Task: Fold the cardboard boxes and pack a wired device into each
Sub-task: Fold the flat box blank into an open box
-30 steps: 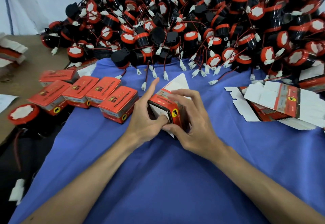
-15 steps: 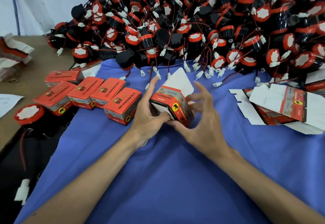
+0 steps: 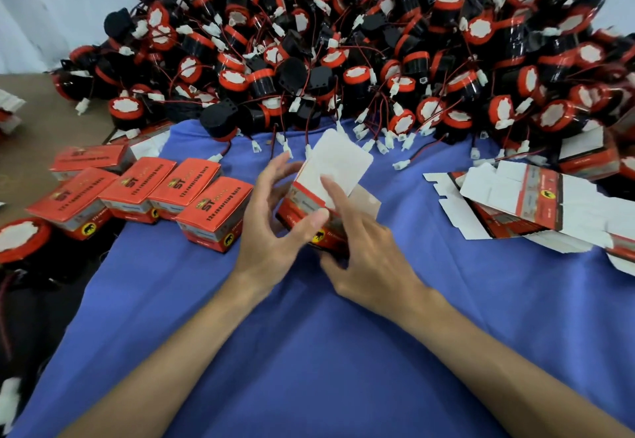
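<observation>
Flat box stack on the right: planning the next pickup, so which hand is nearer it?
Right. The right hand holds the half-folded box on the side toward the flat box stack; the left hand holds its opposite side, farther off.

The back of the place is a plain, pale white wall [image 3: 75,1]; whether it is plaster or hung sheeting I can't tell. The work surface is a brown tabletop [image 3: 34,128], bare at the far left. Most of it is draped in a blue cloth [image 3: 309,351] that lies smooth with a few soft wrinkles. Past the cloth's left edge, low down, everything falls into a dark gap [image 3: 44,317]. The light is even and soft, the shadows faint.
</observation>
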A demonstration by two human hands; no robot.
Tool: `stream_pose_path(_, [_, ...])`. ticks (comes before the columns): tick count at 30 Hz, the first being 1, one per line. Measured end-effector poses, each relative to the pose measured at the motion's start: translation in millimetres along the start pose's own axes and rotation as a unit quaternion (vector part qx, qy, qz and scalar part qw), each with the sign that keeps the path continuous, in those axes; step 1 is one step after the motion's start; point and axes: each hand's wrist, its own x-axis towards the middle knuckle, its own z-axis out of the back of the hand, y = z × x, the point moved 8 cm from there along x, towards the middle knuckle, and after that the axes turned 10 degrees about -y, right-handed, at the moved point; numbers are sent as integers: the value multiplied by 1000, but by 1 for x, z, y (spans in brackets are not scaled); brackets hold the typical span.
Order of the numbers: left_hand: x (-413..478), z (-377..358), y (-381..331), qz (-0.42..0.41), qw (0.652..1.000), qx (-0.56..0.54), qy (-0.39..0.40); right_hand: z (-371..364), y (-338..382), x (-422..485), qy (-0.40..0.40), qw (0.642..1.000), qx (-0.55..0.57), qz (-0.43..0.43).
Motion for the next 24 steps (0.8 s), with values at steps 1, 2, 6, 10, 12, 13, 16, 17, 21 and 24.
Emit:
stream_pose_path(1, [-1, -1, 0, -14, 999, 32, 0, -2, 4, 0, 5, 999, -19, 26])
stream_pose_path(2, [-1, -2, 0, -19, 998, 57, 3, -4, 5, 0, 13, 999, -28, 39])
stream_pose_path(6, [-1, -6, 3, -19, 994, 104, 32, -6, 0, 3, 42, 998, -15, 31])
stream_pose_path(10, [-2, -4, 5, -46, 985, 168, 15, -6, 5, 4, 59, 998, -16, 29])
stream_pose_path(12, [0, -1, 5, -51, 980, 190, -4, -10, 9, 7, 134, 990, 10, 39])
stream_pose_path(13, [3, 0, 7, -41, 981, 190, -10, -10, 10, 12, 171, 984, 29, 39])
stream_pose_path(16, [9, 2, 18, 5, 989, 148, -16, 11, 13, 39, 123, 988, 10, 94])
stream_pose_path(17, [10, 3, 21, 21, 991, 133, -22, 24, 12, 52, 40, 992, 1, 118])
stream_pose_path(21, [15, 13, 29, 61, 983, 156, -74, 40, -71, 112, -174, 981, 11, -83])
stream_pose_path(24, [14, 13, 17, 7, 976, 204, -79, -13, -145, 122, 72, 964, -170, -192])
